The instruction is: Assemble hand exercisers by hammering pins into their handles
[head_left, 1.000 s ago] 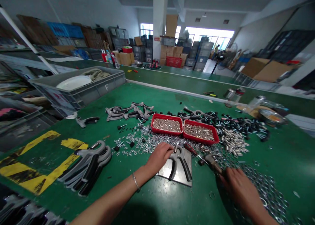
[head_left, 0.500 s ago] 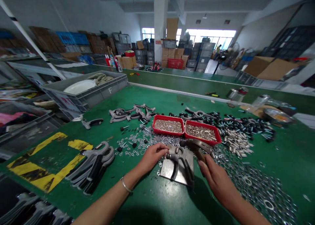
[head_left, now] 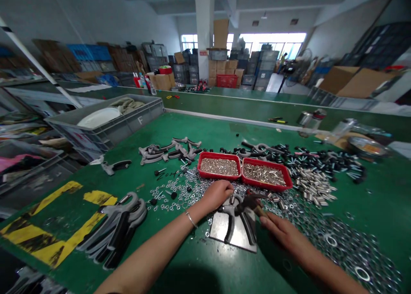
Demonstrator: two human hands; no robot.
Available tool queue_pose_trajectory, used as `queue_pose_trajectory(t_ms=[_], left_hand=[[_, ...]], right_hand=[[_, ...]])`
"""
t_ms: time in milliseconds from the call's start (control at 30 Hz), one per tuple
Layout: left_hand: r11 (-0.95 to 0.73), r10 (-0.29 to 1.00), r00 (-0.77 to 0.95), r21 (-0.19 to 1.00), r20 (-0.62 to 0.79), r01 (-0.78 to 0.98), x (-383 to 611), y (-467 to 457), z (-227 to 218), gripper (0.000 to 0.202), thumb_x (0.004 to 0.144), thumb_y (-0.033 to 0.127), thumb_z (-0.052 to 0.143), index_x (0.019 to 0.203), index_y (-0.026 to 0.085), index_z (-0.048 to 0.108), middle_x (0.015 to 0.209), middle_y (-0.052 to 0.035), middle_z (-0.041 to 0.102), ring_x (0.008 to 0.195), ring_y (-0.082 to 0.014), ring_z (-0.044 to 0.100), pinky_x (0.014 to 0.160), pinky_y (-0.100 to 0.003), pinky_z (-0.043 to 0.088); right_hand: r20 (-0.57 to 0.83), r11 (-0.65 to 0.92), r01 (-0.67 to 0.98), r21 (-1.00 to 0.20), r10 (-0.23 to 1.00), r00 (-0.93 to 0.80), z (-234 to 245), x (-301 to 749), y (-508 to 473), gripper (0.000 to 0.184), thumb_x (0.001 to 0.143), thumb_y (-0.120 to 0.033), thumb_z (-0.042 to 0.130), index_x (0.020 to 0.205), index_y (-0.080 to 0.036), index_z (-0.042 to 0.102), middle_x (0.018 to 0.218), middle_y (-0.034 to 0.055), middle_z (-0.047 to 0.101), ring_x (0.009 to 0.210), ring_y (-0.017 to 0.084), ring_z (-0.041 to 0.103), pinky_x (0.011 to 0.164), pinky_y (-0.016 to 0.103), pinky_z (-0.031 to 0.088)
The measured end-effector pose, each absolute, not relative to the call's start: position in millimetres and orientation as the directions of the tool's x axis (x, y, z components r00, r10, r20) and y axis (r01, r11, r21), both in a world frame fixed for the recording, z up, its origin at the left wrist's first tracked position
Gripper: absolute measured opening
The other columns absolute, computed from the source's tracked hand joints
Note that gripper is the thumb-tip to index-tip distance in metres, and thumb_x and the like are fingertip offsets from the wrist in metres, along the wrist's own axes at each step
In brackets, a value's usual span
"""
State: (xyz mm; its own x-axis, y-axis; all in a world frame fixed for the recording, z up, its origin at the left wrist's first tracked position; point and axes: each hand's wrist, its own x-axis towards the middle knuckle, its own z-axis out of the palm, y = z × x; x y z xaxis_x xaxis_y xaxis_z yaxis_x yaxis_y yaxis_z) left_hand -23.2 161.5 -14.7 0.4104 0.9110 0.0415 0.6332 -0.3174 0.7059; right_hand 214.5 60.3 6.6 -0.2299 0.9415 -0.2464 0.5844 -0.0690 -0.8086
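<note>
My right hand (head_left: pixel 278 229) grips the wooden handle of a hammer (head_left: pixel 252 202), its dark head over the right side of a steel plate (head_left: pixel 217 230). On that plate lies a grey two-handled tool (head_left: pixel 230 230) with black grips and a ring-like top, handles toward me. My left hand (head_left: pixel 220 194) is at the tool's upper end with its fingers pressed together; whatever is between the fingertips is hidden. A short metal cylinder stands at the tool's top, just under those fingers.
Two red trays (head_left: pixel 221 178) of small metal parts sit behind the plate. Loose nuts and rings (head_left: pixel 330 238) spread right, beside metal sleeves (head_left: pixel 313 186) and black-headed screws (head_left: pixel 321 161). Similar tools (head_left: pixel 122 225) are piled left, grey frames (head_left: pixel 170 150) beyond. A grey crate (head_left: pixel 128 124) stands far left.
My left hand has moved right and slightly up, to the tool's upper end. The hammer head has come lower and nearer the tool. The whole view has shifted slightly.
</note>
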Motion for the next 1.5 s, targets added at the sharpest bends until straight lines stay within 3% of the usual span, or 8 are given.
queue_pose_trajectory(t_ms=[200, 400, 533, 733, 1000, 1100, 1233, 1500], left_hand=[[-0.356, 0.883, 0.469, 0.632, -0.014, 0.688, -16, 173, -21, 0.017, 0.083, 0.016, 0.055, 0.084, 0.017, 0.072, 0.090, -0.0054, 0.074, 0.083, -0.0198, 0.066, 0.071, -0.025, 0.045], [-0.433, 0.858, 0.514, 0.526, -0.009, 0.732, -18, 169, -23, 0.017, 0.087, 0.017, 0.053, 0.082, 0.018, 0.069, 0.087, -0.0048, 0.072, 0.084, -0.0197, 0.065, 0.073, -0.026, 0.045], [-0.493, 0.841, 0.540, 0.443, 0.022, 0.749, -16, 159, -25, 0.016, 0.091, 0.017, 0.051, 0.085, 0.016, 0.066, 0.090, -0.0084, 0.068, 0.090, -0.0227, 0.062, 0.082, -0.031, 0.046], [-0.723, 0.691, 0.705, 0.139, 0.160, 0.677, -15, 149, -40, 0.015, 0.095, 0.012, 0.045, 0.092, 0.013, 0.060, 0.096, -0.0120, 0.063, 0.097, -0.0256, 0.057, 0.092, -0.041, 0.044], [-0.528, 0.848, 0.408, 0.473, 0.339, 0.705, -42, 114, -35, 0.016, 0.098, 0.019, 0.043, 0.111, 0.017, 0.053, 0.112, -0.0092, 0.058, 0.110, -0.0227, 0.051, 0.100, -0.042, 0.041], [-0.523, 0.853, 0.456, 0.426, 0.255, 0.738, -45, 93, -29, 0.015, 0.093, 0.022, 0.054, 0.107, 0.018, 0.055, 0.112, -0.0089, 0.057, 0.108, -0.0252, 0.050, 0.097, -0.044, 0.041], [-0.518, 0.853, 0.508, 0.317, 0.121, 0.795, -41, 85, -27, 0.011, 0.089, 0.024, 0.060, 0.099, 0.018, 0.060, 0.103, -0.0083, 0.059, 0.102, -0.0272, 0.050, 0.090, -0.044, 0.042], [-0.506, 0.862, 0.492, 0.204, 0.119, 0.838, -36, 90, -30, 0.008, 0.090, 0.018, 0.055, 0.093, 0.015, 0.062, 0.099, -0.0097, 0.060, 0.099, -0.0273, 0.050, 0.089, -0.043, 0.040]], right_hand=[[-0.371, -0.373, 0.169, -0.912, 0.928, 0.046, -5, 223, 40, 0.037, 0.084, -0.060, 0.057, 0.085, -0.023, 0.058, 0.064, -0.0049, 0.049, 0.054, 0.012, 0.044, 0.047, 0.023, 0.036], [-0.386, -0.385, 0.083, -0.919, 0.923, 0.001, -31, 224, 30, 0.037, 0.084, -0.059, 0.059, 0.091, -0.022, 0.060, 0.071, -0.0034, 0.054, 0.058, 0.012, 0.046, 0.049, 0.022, 0.037], [-0.374, -0.364, 0.151, -0.919, 0.927, -0.038, -32, 224, 27, 0.039, 0.086, -0.060, 0.055, 0.090, -0.022, 0.059, 0.065, -0.0049, 0.048, 0.058, 0.012, 0.044, 0.050, 0.023, 0.037], [-0.322, -0.269, 0.379, -0.885, 0.943, -0.084, -16, 223, 32, 0.040, 0.091, -0.059, 0.044, 0.085, -0.023, 0.057, 0.061, -0.0034, 0.054, 0.059, 0.016, 0.052, 0.055, 0.026, 0.040], [-0.089, 0.088, 0.687, -0.721, 0.972, -0.218, 46, 210, 67, 0.037, 0.097, -0.053, 0.034, 0.101, -0.024, 0.058, 0.081, 0.0038, 0.068, 0.072, 0.022, 0.063, 0.067, 0.031, 0.044], [0.023, 0.179, 0.753, -0.633, 0.977, -0.213, 51, 198, 81, 0.039, 0.099, -0.050, 0.028, 0.104, -0.022, 0.055, 0.084, 0.0071, 0.069, 0.072, 0.022, 0.064, 0.067, 0.031, 0.043], [-0.174, 0.222, 0.838, -0.498, 0.921, -0.348, 30, 189, 102, 0.037, 0.098, -0.046, 0.033, 0.102, -0.018, 0.058, 0.087, 0.0124, 0.072, 0.076, 0.026, 0.068, 0.066, 0.032, 0.043], [-0.218, 0.206, 0.882, -0.423, 0.922, -0.320, 26, 188, 103, 0.042, 0.098, -0.046, 0.035, 0.117, -0.017, 0.058, 0.091, 0.0135, 0.074, 0.078, 0.027, 0.070, 0.068, 0.033, 0.047]])
